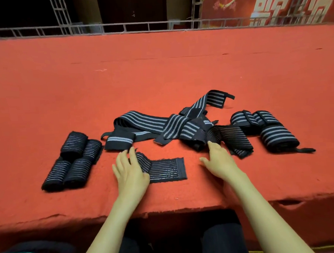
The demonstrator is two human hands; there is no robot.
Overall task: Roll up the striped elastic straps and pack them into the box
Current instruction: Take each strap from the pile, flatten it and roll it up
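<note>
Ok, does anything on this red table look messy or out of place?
Yes: the unrolled black grey-striped elastic straps lie crossed in a tangled heap mid-table, unlike the neat rolled bundles at left and right. The red felt cover is ragged along its front edge. No box is in view.

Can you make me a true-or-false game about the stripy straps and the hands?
1. The left hand rests on a strap. True.
2. Four rolled straps lie on the left side. True.
3. The cover on the table is blue. False: it is red.
4. Every strap is rolled up. False: a pile in the middle lies loose and tangled.
5. The right hand lifts a roll high in the air. False: it is down low beside the pile and grips nothing.
</note>
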